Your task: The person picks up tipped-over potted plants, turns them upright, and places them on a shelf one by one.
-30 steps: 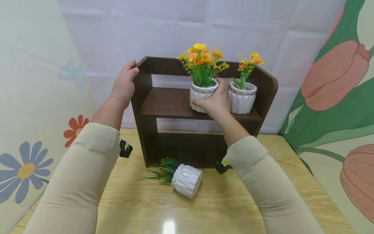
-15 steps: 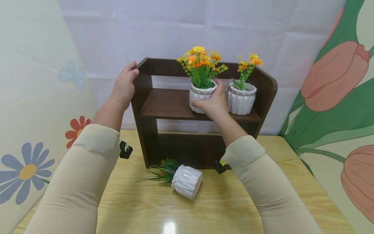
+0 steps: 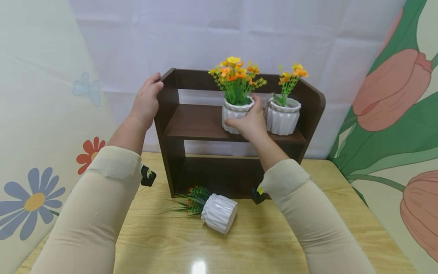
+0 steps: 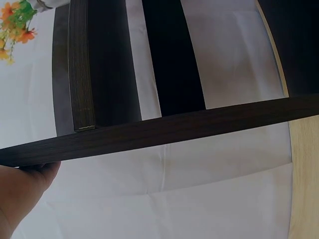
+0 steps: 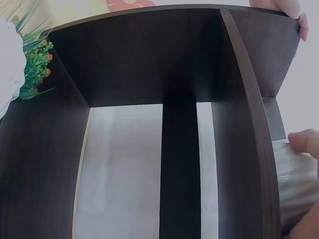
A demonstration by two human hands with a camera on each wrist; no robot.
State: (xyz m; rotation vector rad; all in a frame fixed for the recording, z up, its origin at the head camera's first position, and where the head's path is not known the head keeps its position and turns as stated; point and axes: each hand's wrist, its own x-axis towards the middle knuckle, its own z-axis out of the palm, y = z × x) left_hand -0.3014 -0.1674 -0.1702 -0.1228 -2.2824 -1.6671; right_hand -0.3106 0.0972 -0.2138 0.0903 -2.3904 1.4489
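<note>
My right hand [image 3: 251, 120] grips a white fluted flower pot [image 3: 230, 114] with yellow and orange flowers, in the middle of the dark brown shelf's [image 3: 198, 120] upper board. Its thumb lies across the pot's front; the other fingers are round the right side. In the right wrist view, the thumb [image 5: 304, 142] overlaps the white pot. My left hand [image 3: 145, 101] holds the top of the shelf's left side panel, fingertips over the edge in the right wrist view. To the right stands a second white pot [image 3: 282, 120] with fewer orange flowers.
A third white pot [image 3: 219, 213] with green leaves and red bits lies on its side in front of the shelf. The wooden table [image 3: 164, 243] extends toward me. Patterned cloths flank both sides, with a white cloth [image 3: 205, 34] behind.
The head view shifts very slightly, everything sitting a few pixels lower. Both hands keep their places on the shelf and the flower pot.
</note>
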